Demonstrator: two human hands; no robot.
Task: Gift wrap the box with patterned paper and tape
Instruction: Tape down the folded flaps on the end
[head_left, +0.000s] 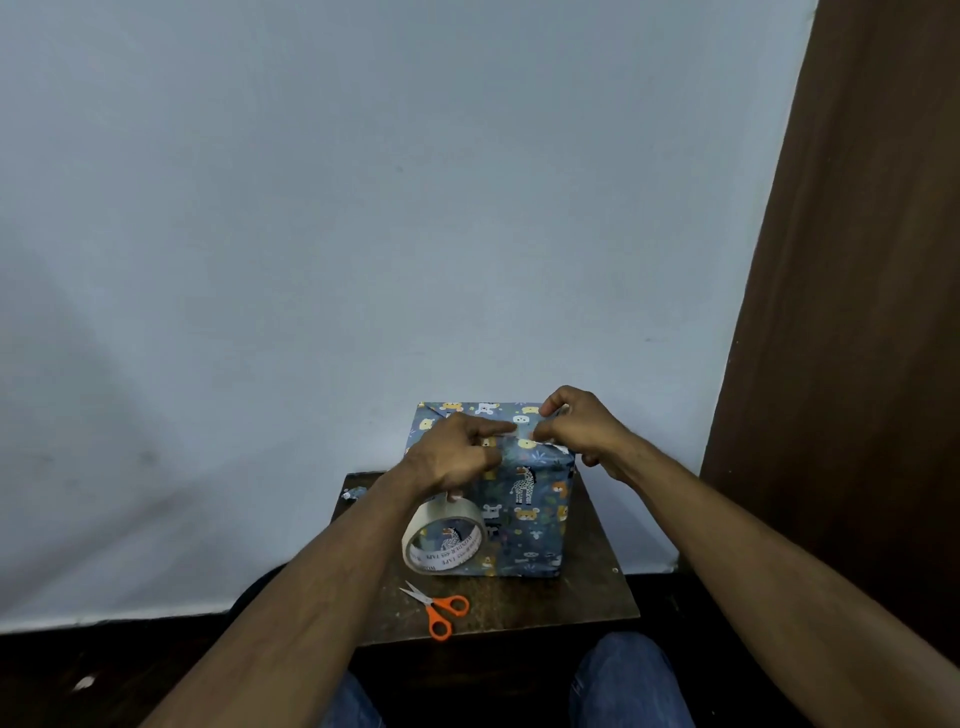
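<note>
Left hand (457, 457): resting on the box top, forefinger stretching along a strip of tape, lower fingers hooking the tape roll (444, 538) so it is hanging close by.
Right hand (576, 431): pinching the strip's other end over the paper seam, seemingly keeping the fold flat for sticking.
Box (519, 499): sitting wrapped in animal-print paper on the small table (597, 592), against the wall.
Scissors (436, 610): lying open in front of the box, near the table's front edge, within reach for cutting.
</note>
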